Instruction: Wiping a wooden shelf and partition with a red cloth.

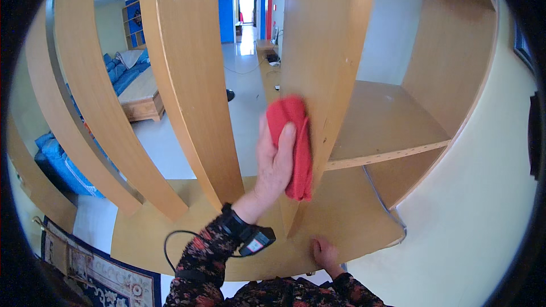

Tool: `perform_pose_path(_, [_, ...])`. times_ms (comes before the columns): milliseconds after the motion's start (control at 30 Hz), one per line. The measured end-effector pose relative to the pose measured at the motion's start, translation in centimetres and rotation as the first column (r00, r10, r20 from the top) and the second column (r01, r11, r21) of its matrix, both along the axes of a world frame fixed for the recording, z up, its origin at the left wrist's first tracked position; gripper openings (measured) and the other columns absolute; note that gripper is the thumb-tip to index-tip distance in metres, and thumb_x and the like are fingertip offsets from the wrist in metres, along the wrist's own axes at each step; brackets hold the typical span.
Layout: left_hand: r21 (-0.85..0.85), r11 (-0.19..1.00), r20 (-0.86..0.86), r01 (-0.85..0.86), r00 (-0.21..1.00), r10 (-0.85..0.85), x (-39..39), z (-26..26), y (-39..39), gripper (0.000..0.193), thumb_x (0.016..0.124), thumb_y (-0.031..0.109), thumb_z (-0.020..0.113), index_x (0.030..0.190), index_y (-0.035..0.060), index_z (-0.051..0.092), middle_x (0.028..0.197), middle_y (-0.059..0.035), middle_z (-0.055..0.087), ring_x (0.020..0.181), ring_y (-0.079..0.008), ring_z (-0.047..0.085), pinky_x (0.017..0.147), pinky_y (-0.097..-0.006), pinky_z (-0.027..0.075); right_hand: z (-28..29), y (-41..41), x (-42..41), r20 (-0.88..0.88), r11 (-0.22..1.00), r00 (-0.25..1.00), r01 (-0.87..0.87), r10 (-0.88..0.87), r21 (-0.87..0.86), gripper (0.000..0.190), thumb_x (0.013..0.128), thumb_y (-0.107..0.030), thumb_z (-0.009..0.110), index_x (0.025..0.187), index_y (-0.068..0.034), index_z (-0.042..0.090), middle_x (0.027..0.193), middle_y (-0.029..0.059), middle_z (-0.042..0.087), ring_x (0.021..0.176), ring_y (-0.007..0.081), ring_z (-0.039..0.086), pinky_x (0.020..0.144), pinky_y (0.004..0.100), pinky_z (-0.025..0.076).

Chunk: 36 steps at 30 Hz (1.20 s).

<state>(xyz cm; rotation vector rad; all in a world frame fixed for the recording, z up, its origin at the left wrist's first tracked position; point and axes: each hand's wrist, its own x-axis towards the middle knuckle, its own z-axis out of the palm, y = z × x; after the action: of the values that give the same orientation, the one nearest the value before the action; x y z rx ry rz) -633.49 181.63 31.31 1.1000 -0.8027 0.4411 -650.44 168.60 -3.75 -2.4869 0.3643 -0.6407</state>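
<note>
In my left hand (275, 157) is a folded red cloth (302, 157), pressed against the side of a broad upright wooden panel (324, 51). The thumb lies across the cloth and the fingers go behind it, partly hidden. My right hand (326, 252) rests on the curved wooden tabletop (341, 204) below, its fingers curled and no object visible in it. A black device (256, 241) with a cable is strapped to my left wrist.
Upright wooden slats (192, 72) rise to the left. Right of the panel, a wooden shelf board (384, 119) joins it, with a grey cable (384, 202) below. Beyond are a sofa with blue cushions (128, 70) and a tiled floor (245, 123). A patterned rug (128, 279) lies lower left.
</note>
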Motion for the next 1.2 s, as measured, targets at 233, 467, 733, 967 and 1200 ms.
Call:
perform_pose_path(233, [-0.035,0.958,0.478,-0.286,0.837,0.267,-3.7,11.3,-1.3,0.045,0.082,0.008,0.063,0.121,-0.0009,0.042,0.11,-0.013,0.05,0.101,-0.0247,0.05,0.089,-0.0359,0.04,0.7,0.5,0.8,0.008,0.998,1.0,0.005,-0.006,0.07,0.016,0.087,-0.024,0.056,0.097,-0.014,0.063,0.086,0.0135,0.065,0.073,0.0366,0.063,0.063,0.047,0.05])
perform_pose_path(467, [0.275,0.934,0.12,-0.228,0.972,0.202,-6.6,-12.7,0.4,0.055,0.077,0.012,0.064,0.125,-0.0023,0.041,0.125,-0.0212,0.042,0.117,-0.0401,0.038,0.1,-0.0478,0.028,0.7,-1.1,-1.2,-0.064,0.991,0.998,0.018,-0.01,0.135,0.018,0.087,-0.023,0.056,0.099,-0.013,0.063,0.087,0.0141,0.066,0.078,0.0355,0.064,0.068,0.0448,0.051])
perform_pose_path(733, [0.403,0.881,0.24,-0.246,0.958,0.158,-5.3,-6.7,2.5,0.048,0.078,0.011,0.065,0.12,-0.0019,0.046,0.117,-0.0209,0.045,0.11,-0.0377,0.044,0.096,-0.0425,0.036,2.3,-0.9,-0.2,-0.061,0.997,0.998,0.029,-0.025,0.069,0.018,0.084,-0.022,0.057,0.098,-0.012,0.065,0.091,0.0128,0.066,0.08,0.0337,0.064,0.069,0.0435,0.051])
perform_pose_path(967, [0.046,0.99,0.42,-0.13,0.902,0.099,-2.7,13.4,-1.6,0.041,0.078,0.011,0.067,0.113,-0.0007,0.049,0.108,-0.0185,0.048,0.1,-0.0327,0.05,0.086,-0.0399,0.04,0.0,-1.0,0.2,0.005,1.0,1.0,0.015,-0.015,-0.022,0.018,0.084,-0.02,0.057,0.097,-0.01,0.064,0.089,0.0136,0.066,0.076,0.0344,0.064,0.068,0.0428,0.052])
perform_pose_path(1200, [-0.065,0.942,0.483,-0.328,0.816,0.318,-3.2,13.7,-2.8,0.05,0.077,0.009,0.067,0.119,-0.0027,0.043,0.11,-0.019,0.047,0.103,-0.0344,0.049,0.09,-0.0405,0.039,2.4,-0.8,1.5,-0.057,0.996,0.998,-0.022,0.027,0.083,0.017,0.084,-0.019,0.057,0.095,-0.009,0.064,0.089,0.0146,0.065,0.079,0.0346,0.063,0.069,0.0426,0.051])
